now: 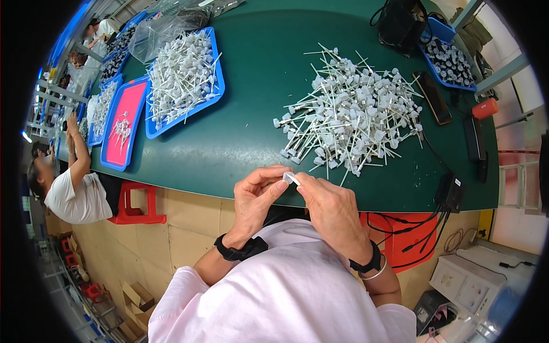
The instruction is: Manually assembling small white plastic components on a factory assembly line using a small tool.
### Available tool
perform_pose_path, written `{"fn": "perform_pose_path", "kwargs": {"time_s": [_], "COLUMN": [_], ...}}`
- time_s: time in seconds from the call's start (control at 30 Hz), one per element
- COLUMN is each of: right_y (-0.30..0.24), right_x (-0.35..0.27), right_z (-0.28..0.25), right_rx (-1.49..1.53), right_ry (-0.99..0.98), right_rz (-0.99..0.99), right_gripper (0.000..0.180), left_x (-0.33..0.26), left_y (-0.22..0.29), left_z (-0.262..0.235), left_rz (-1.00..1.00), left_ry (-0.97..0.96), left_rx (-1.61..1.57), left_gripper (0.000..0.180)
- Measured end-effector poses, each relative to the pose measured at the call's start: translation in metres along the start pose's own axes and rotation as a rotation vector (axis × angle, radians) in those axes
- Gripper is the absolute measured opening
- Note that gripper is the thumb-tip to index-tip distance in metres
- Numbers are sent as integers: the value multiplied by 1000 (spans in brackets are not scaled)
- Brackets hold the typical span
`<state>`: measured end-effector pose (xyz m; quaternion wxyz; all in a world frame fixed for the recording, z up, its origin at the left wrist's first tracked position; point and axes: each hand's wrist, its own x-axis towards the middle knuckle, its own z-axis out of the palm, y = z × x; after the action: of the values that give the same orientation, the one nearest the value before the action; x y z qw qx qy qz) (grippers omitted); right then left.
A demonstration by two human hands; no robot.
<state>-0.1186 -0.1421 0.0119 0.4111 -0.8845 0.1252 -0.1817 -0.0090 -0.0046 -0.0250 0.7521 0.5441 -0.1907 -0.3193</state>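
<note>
Your left hand (254, 193) and right hand (333, 206) pinch a small white piece (290, 178) between their fingertips, over the near edge of the green bench (251, 108). From it: between one and two o'clock, a heap of white-headed stems (357, 111); between ten and eleven, a filled blue tray (221, 87); at nine, a red stool (151, 204) on tan flooring (191, 226), beside a co-worker (77, 197).

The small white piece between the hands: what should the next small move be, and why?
Probably ease the white piece slightly forward, further over the green table: it sits in the grip of the left hand and right hand, close to the table's near edge, so a slip might drop it off.
</note>
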Motion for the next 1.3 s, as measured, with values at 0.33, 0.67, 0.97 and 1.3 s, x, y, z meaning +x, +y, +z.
{"fn": "perform_pose_path", "kwargs": {"time_s": [0.33,0.67,0.97,1.3], "right_y": [14,25,25,-1], "right_x": [6,18,20,9], "right_z": [-6,-13,-12,-16], "right_rx": [348,646,842,174], "right_ry": [-150,-412,-521,-210], "right_rz": [195,322,443,86], "right_gripper": [19,25,30,16], "left_x": [-1,-1,-2,1], "left_y": [1,3,5,8], "left_z": [-3,-1,4,3], "left_rz": [23,72,102,-32], "left_ry": [-28,-23,17,112], "left_rx": [23,92,145,23], "left_gripper": [22,22,21,18]}}
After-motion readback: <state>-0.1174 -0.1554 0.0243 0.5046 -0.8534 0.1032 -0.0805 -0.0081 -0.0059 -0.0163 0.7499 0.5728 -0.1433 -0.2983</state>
